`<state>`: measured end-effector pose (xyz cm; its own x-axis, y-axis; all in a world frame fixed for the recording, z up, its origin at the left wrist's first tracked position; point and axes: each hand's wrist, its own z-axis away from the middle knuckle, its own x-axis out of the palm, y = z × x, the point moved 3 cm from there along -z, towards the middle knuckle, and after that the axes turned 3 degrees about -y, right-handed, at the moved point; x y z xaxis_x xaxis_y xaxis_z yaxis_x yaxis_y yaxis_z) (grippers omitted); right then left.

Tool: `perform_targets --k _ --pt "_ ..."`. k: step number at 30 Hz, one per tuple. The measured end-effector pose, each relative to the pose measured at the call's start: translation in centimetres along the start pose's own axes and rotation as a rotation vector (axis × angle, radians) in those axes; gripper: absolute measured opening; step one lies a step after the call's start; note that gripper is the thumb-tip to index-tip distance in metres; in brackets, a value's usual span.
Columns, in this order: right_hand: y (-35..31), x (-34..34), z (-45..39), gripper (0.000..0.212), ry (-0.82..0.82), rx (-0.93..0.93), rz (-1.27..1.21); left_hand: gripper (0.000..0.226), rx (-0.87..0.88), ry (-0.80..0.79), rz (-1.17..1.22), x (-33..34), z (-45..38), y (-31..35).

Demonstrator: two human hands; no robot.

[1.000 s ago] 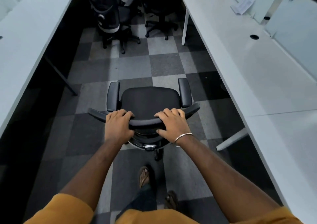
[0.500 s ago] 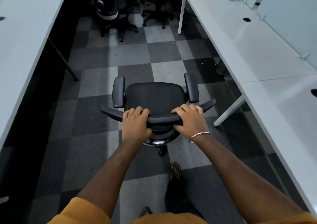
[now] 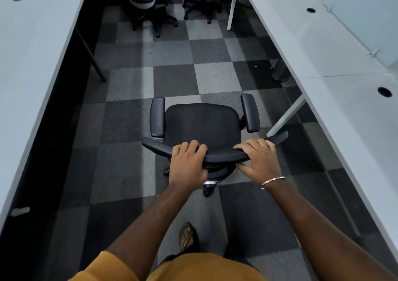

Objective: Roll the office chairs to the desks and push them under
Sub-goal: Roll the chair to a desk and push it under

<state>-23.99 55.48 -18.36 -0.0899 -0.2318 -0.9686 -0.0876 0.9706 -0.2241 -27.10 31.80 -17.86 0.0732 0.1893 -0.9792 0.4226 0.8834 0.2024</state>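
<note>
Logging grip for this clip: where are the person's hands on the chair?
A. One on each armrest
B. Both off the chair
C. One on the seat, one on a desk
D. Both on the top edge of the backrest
D: the left hand and right hand both curl over the backrest top edge; the armrests are untouched.

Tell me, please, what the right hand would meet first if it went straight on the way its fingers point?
The right hand already grips the chair's backrest top; beyond it likely lies the seat, though depth is unclear.
</note>
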Motion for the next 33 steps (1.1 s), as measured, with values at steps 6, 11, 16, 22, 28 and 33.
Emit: perform_targets --k 6,11,16,22,28,33 --pt "0.2 -0.5 7.1 0.042 0.013 -0.049 -0.021 0.045 -0.013 0.006 -0.021 0.7 6.6 3.4" --pt "0.7 -1.2 13.0 0.041 0.052 -0.119 -0.051 0.051 -0.054 0.039 -0.049 1.3 11.9 6.5" --pt "1.6 -1.6 19.3 0.045 0.046 -0.185 -0.094 0.054 -0.112 0.058 -0.069 2.0 17.2 10.0" --pt "2.1 -3.0 26.6 0.045 0.004 -0.219 -0.114 0.054 -0.123 0.039 -0.090 2.6 23.7 14.2" --pt "2.7 -4.0 33.9 0.047 -0.013 -0.166 -0.111 0.050 -0.014 0.010 -0.083 3.1 30.0 18.5" --pt "2.0 -5.0 39.9 0.047 0.023 -0.058 -0.093 0.057 0.176 -0.053 -0.066 3.4 34.4 20.8"
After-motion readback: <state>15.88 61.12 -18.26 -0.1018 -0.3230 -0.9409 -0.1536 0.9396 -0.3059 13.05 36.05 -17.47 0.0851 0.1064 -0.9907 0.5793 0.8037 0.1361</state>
